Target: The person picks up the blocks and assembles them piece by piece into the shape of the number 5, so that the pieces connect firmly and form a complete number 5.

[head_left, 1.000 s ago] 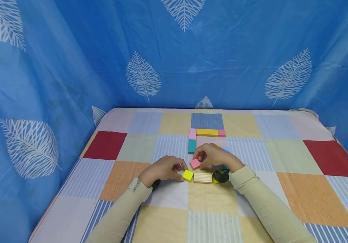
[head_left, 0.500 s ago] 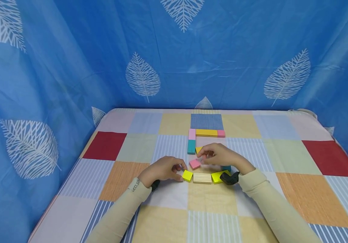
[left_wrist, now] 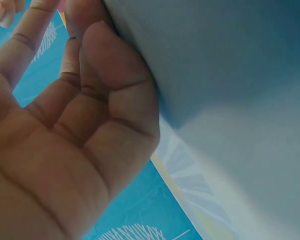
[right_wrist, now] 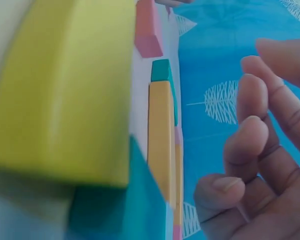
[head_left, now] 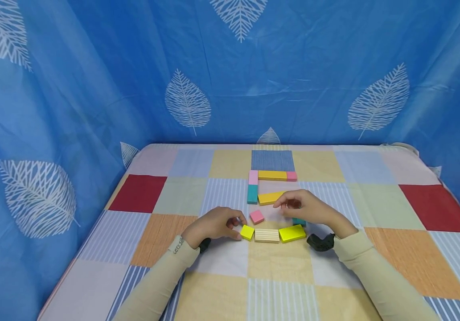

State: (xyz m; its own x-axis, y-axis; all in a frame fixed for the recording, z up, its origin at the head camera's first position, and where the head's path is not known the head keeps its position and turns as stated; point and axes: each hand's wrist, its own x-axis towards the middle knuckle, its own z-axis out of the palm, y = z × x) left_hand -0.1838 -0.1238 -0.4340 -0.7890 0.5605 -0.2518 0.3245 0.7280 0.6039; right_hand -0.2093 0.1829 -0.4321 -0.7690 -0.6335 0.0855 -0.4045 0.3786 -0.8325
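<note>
A small yellow block [head_left: 247, 232] lies at the left end of the front row, and my left hand [head_left: 215, 225] rests beside it, thumb and fingertips close to its left side. Whether they touch it is unclear; the left wrist view shows only curled fingers. To its right are a ridged wooden block [head_left: 266, 235] and a longer bright yellow block [head_left: 292, 233]. A pink block [head_left: 256, 217] lies turned behind the row. My right hand [head_left: 308, 208] hovers with loosely bent fingers, holding nothing, by an orange-yellow block [head_left: 271, 198]. It partly hides a teal block [head_left: 299, 221].
Behind, a pale pink block [head_left: 253, 177] and another teal block [head_left: 252, 195] form a left side. A long amber block [head_left: 272, 175] and a pink end block [head_left: 291, 176] run along the back. A patchwork cloth [head_left: 198, 294] covers the table; a blue curtain [head_left: 278, 76] hangs behind.
My right hand has let go of the pink block and moved to the right, uncovering the orange-yellow block and the bright yellow one. The left hand has stayed in place.
</note>
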